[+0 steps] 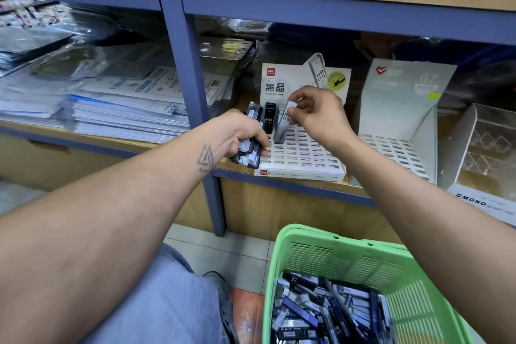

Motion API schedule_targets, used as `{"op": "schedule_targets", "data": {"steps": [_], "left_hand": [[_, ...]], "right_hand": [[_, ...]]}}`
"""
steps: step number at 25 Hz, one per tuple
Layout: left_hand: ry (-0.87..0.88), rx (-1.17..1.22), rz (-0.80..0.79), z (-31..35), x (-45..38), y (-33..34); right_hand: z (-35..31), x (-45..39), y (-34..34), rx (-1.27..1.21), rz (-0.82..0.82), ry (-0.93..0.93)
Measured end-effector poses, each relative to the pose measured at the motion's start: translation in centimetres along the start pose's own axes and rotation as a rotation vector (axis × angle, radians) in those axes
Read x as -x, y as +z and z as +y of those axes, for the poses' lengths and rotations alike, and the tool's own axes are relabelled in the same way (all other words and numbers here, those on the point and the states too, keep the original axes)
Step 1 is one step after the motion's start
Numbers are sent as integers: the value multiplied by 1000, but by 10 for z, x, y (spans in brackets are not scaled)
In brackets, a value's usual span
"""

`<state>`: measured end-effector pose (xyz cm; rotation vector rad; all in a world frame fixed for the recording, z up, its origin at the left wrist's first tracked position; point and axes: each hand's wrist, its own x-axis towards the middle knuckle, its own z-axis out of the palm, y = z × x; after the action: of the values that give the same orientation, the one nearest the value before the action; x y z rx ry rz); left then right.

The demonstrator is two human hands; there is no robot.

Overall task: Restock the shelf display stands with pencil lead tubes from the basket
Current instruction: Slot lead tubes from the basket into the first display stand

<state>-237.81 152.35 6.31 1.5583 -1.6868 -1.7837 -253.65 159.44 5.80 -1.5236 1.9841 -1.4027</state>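
A white slotted display stand (304,153) with a printed back card sits on the shelf. One black HB tube (270,117) stands upright in its back row. My right hand (321,114) pinches the top of a grey HB 0.5 tube (282,127), whose lower end rests at a slot just right of the black one. My left hand (240,134) grips a bundle of lead tubes (248,155) at the stand's left edge. The green basket (349,257) on the floor at lower right holds several loose tubes (329,313).
A second white slotted stand (402,126) marked 0.7 stands to the right, with a clear organiser (485,142) and a MONO box (485,204) beyond it. A blue shelf post (195,92) separates stacked paper packs (111,109) on the left. My knee is at bottom left.
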Motion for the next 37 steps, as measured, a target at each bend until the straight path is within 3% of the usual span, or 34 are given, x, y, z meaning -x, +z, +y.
{"op": "schedule_targets", "data": {"steps": [12, 22, 29, 32, 35, 37], "left_hand": [[-23, 18, -39, 7, 6, -4], [-22, 38, -52, 5, 1, -3], [-44, 117, -195, 3, -3, -6], [-25, 169, -238, 4, -2, -6], [-30, 167, -278, 4, 1, -5], [-31, 167, -292, 5, 3, -4]], "right_hand": [[4, 7, 2, 133, -84, -79], [22, 6, 11, 228, -59, -157], [17, 13, 7, 367, -19, -189], [6, 33, 5, 57, -37, 12], [-4, 58, 7, -316, -337, 313], [-8, 68, 9, -487, -397, 393]]}}
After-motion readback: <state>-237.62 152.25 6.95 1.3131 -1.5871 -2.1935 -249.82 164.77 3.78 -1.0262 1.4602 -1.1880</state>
